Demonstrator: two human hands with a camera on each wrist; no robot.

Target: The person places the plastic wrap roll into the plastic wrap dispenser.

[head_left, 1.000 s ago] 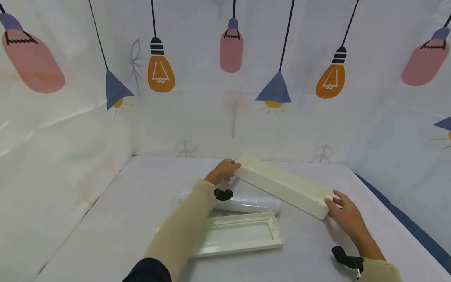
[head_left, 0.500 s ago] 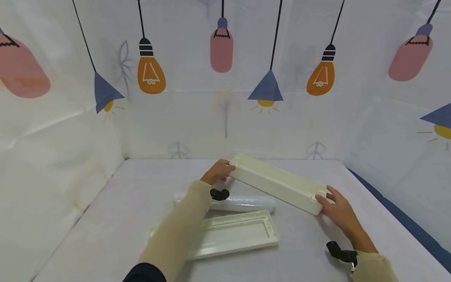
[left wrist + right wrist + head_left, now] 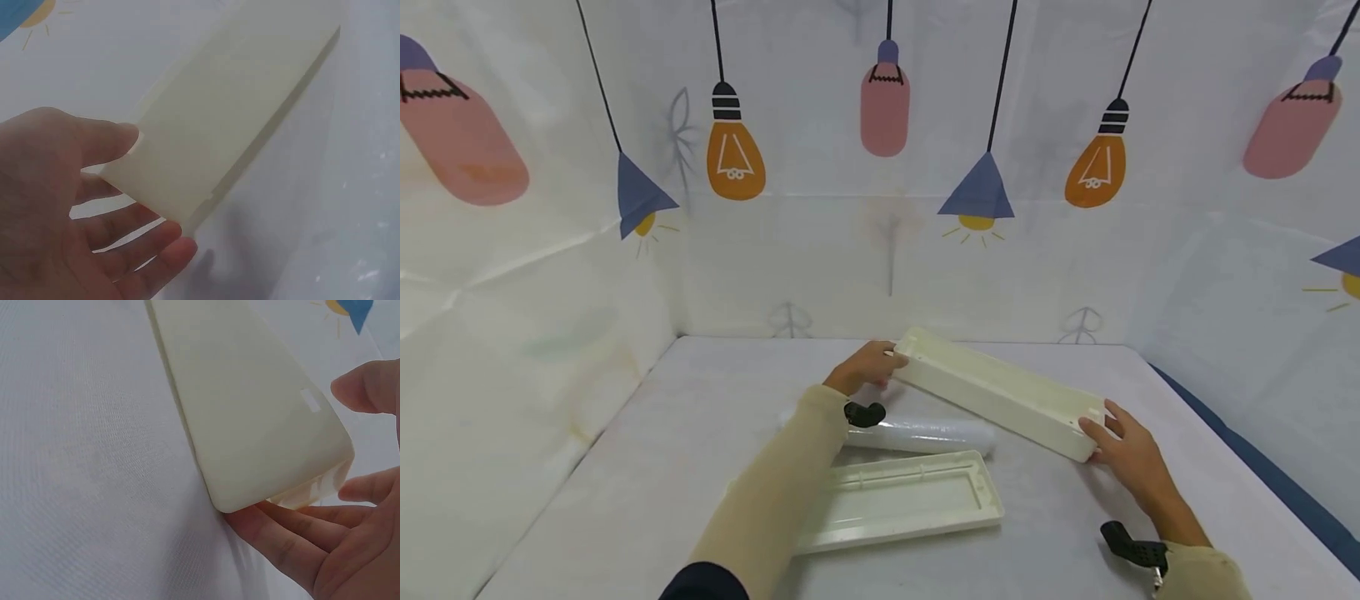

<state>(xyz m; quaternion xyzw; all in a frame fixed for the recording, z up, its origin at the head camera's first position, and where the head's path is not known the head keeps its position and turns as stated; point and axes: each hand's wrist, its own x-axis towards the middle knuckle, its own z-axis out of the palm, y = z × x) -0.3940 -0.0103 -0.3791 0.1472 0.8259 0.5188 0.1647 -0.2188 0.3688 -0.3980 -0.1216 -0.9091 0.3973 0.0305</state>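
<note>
A long cream plastic box (image 3: 1000,396) slants across the back right of the table, its left end farther back. My left hand (image 3: 867,365) holds that far left end, thumb at the upper edge and fingers at the end face in the left wrist view (image 3: 81,200). At the near right end, my right hand (image 3: 1131,458) grips the corner. In the right wrist view its fingers (image 3: 294,540) reach under the corner, while the thumb stands by the upper edge near a small slot. A matching shallow cream tray (image 3: 917,529) lies in front, partly behind my left sleeve.
A shiny clear-wrapped white roll (image 3: 940,435) lies between the box and the tray, its left part hidden by my left forearm. The white table (image 3: 625,500) meets a lamp-printed sheet (image 3: 820,267) behind and at both sides.
The head view sways slightly left and back. Both hands keep hold of the box ends in nearly the same place; the tray and roll stay put.
</note>
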